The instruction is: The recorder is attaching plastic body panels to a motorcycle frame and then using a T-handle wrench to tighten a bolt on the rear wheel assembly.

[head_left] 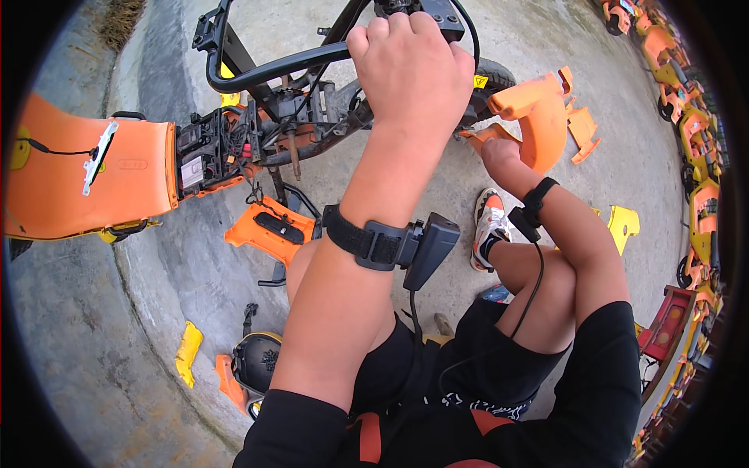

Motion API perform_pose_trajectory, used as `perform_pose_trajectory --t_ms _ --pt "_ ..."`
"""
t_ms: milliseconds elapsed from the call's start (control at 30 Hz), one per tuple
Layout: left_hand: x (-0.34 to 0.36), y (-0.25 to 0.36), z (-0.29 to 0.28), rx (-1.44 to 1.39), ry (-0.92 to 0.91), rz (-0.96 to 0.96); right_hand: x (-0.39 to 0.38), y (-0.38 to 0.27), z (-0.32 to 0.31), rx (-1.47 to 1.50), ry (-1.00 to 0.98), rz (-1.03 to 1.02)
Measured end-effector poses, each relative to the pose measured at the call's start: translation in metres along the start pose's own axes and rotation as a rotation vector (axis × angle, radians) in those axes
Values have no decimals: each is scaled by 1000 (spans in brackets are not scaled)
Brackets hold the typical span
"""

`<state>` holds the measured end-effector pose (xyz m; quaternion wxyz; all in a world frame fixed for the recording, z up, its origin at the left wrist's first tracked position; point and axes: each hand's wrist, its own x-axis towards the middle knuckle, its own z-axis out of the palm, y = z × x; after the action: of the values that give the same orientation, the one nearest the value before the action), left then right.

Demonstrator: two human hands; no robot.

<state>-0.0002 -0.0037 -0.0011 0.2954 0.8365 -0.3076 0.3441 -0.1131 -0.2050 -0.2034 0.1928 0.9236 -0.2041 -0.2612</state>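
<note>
A partly stripped electric scooter stands in front of me, its black tubular frame (277, 66) bare at the top. My left hand (413, 70) is closed over the top of this frame, knuckles up; its fingertips are hidden. Lower and to the right, my right hand (501, 156) grips the edge of a curved orange plastic fender (546, 129) beside the front wheel (498, 72). The fender covers part of those fingers. Left of my left arm, wiring and metal boxes (207, 148) lie exposed next to the orange scooter body (94, 168).
Loose orange panels (269, 230) and yellow pieces (189, 353) (622, 226) lie on the concrete around me. A black helmet (257, 361) rests near my left leg. Several orange scooters (694, 148) line the right side, with a red box (667, 324) close by.
</note>
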Motion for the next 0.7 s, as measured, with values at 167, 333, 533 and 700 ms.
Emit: perform_pose_trajectory --t_ms 167,333,533,700 --pt "0 0 -1 10 -10 3 -7 -22 -9 -144 -61 -43" --pt "2 0 -1 7 -15 -13 -2 -37 -8 -302 -55 -89" --pt "2 2 -5 20 -44 4 7 -23 -5 -194 -65 -116" --pt "1 0 -4 6 -41 15 6 -7 -2 -70 -49 -11"
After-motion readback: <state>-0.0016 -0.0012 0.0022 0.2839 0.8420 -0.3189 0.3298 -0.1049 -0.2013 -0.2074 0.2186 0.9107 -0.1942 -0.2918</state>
